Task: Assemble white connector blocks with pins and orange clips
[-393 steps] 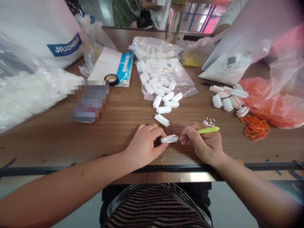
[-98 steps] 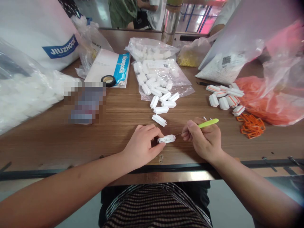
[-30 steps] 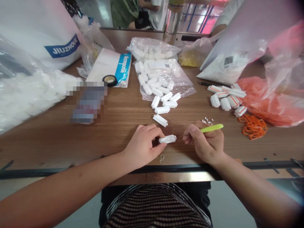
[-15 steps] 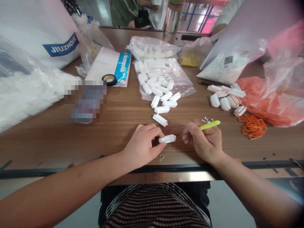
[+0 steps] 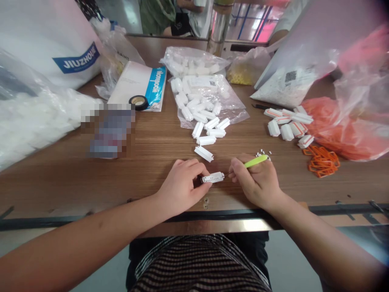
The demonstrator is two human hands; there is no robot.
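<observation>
Between thumb and fingers, my left hand [image 5: 186,183] pinches a white connector housing [image 5: 214,177] with rows of small holes in its upper face. My right hand [image 5: 258,180] is closed around a thin-tipped tool with a yellow-green handle [image 5: 256,161]. Its slim metal tip points left at the housing's right end; whether it touches is too fine to tell. Just beyond the right hand lie several tiny white pieces [image 5: 261,153]. Loose white housings [image 5: 204,153] lie on the wooden table [image 5: 158,140] beyond my left hand.
More housings fill a clear bag [image 5: 237,111] at the back. To the right are orange-striped housings [image 5: 305,141], orange frames [image 5: 322,162] and an orange-filled bag [image 5: 349,134]. A notebook [image 5: 130,87] bearing a black tape roll [image 5: 138,102], a blurred-out object [image 5: 112,134] and large white bags [image 5: 36,117] stand left.
My right hand, with the yellow-green tool, has moved slightly left, bringing the tip closer to the housing. My left hand holds the housing as before.
</observation>
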